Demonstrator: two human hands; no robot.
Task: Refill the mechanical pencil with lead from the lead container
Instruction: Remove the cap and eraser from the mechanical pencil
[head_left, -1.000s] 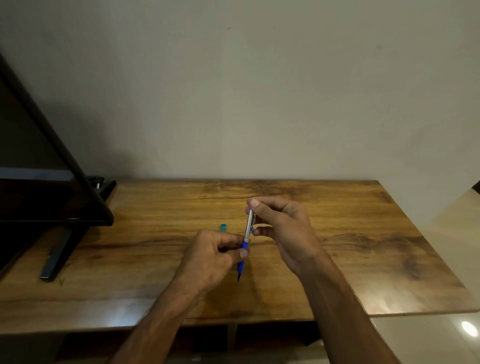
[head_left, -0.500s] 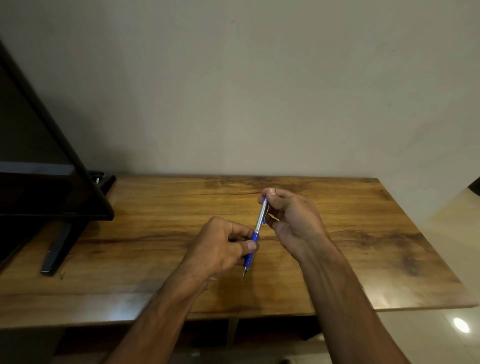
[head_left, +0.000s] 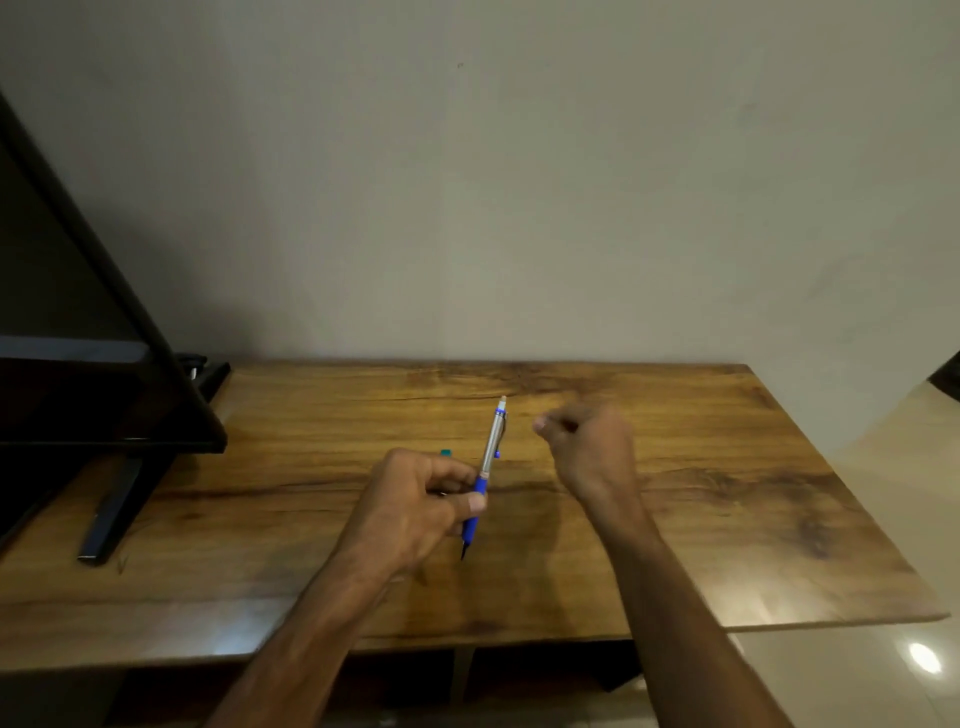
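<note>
Pencil (head_left: 491, 457) tip-down in left grip (head_left: 421, 506)

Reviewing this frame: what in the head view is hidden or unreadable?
All head view.
1. Right hand: motion-blurred; fingers curled, whether they pinch anything is unclear.
2. Teal item: mostly hidden behind the left hand; identity unconfirmed.
3. Mechanical pencil: tip too small to show lead.
4. Monitor: cut off by the left edge.

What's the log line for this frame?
left hand: grips mechanical pencil by blue grip, tip down | right hand: clear of pencil, fingers curled, contents unclear | teal item: on table behind left hand
</note>
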